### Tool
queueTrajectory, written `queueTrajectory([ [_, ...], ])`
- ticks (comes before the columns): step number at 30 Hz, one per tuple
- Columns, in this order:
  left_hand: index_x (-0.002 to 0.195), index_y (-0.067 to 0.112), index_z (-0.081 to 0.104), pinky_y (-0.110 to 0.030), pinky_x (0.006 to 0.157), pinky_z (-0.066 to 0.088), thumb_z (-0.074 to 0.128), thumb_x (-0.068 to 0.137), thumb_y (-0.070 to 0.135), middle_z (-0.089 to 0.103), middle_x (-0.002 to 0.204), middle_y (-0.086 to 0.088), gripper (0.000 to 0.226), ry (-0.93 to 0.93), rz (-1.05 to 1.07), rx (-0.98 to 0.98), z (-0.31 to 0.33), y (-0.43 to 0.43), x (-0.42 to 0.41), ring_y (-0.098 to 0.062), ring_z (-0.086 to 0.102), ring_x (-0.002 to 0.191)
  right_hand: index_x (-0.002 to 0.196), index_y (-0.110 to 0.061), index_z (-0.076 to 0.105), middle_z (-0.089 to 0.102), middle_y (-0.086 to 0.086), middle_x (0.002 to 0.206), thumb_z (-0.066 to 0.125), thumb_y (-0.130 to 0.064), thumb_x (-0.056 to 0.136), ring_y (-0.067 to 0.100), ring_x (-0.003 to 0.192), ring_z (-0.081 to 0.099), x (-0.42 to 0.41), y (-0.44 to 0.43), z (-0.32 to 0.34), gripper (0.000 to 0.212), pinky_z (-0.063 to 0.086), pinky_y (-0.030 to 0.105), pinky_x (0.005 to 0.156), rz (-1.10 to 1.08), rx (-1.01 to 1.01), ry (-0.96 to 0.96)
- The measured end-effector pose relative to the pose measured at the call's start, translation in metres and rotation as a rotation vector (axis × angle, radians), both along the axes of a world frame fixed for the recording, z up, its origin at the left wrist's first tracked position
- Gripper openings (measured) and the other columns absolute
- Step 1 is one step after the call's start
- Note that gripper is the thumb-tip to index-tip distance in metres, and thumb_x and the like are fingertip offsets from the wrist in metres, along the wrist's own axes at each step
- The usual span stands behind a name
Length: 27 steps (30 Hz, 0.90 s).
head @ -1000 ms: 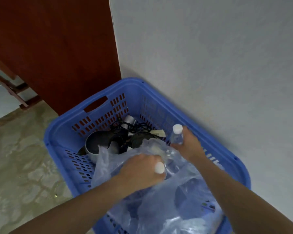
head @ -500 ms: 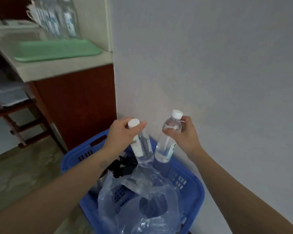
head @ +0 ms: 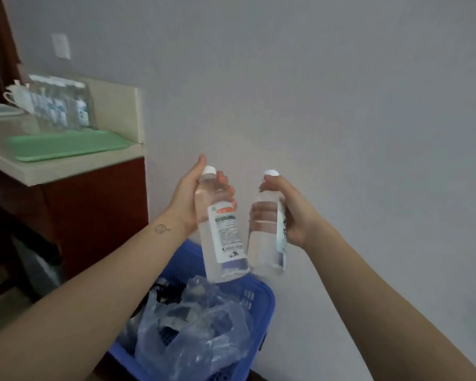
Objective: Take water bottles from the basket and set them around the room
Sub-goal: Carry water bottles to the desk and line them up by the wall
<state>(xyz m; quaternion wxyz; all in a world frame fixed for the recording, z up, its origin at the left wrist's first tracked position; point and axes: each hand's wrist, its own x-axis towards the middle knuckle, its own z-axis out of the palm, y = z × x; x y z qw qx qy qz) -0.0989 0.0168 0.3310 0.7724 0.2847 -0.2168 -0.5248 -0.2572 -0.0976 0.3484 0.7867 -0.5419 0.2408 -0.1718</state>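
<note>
With left hand (head: 186, 200) wrapped round the white-capped clear plastic water bottle (head: 226, 237) and right hand (head: 296, 215) round the twin bottle (head: 264, 243), carry both upright to the beige worktop (head: 66, 170).

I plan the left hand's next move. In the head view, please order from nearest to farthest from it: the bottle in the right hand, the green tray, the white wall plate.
From the left hand:
1. Right-hand bottle, just beside it, to the right.
2. Green tray, on the counter, left.
3. Wall plate, far wall, upper left.
</note>
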Motion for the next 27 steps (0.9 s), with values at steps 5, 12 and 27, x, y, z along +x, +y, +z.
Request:
queueTrajectory([
  [5,0.063,0.014,0.052,-0.026,0.061,0.049,0.064,0.076,0.037,0.057,0.064,-0.001,0.028,0.029,-0.155,-0.053,0.02,0.002,-0.055,-0.016,0.054,0.059,0.089,-0.012,0.052,0.045,0.007,0.086,0.056,-0.015,0.071,0.025,0.081,0.051,-0.088,0.034,0.013,0.019,0.047,0.035,0.084,-0.075,0.108,-0.223],
  [12,0.062,0.014,0.061,-0.041,0.073,0.057,0.066,0.087,0.029,0.063,0.065,0.0,0.03,0.116,-0.331,-0.127,0.032,-0.006,-0.19,-0.016,0.071,0.074,0.095,-0.01,0.065,0.064,0.006,0.088,0.068,-0.047,0.077,0.017,0.076,0.062,-0.207,0.111,-0.001,0.042,0.05,0.027,0.074,-0.357,0.105,-0.319],
  [27,0.096,0.011,0.073,-0.04,0.073,0.058,0.068,0.082,0.055,0.075,0.093,-0.01,0.047,-0.639,-0.847,0.022,0.038,0.059,-0.546,-0.028,0.071,0.082,0.119,-0.01,0.053,0.056,0.019,0.111,0.061,-0.05,0.08,0.033,0.1,0.055,-0.49,0.276,-0.005,0.057,0.047,0.042,0.086,-0.941,-0.264,-0.377],
])
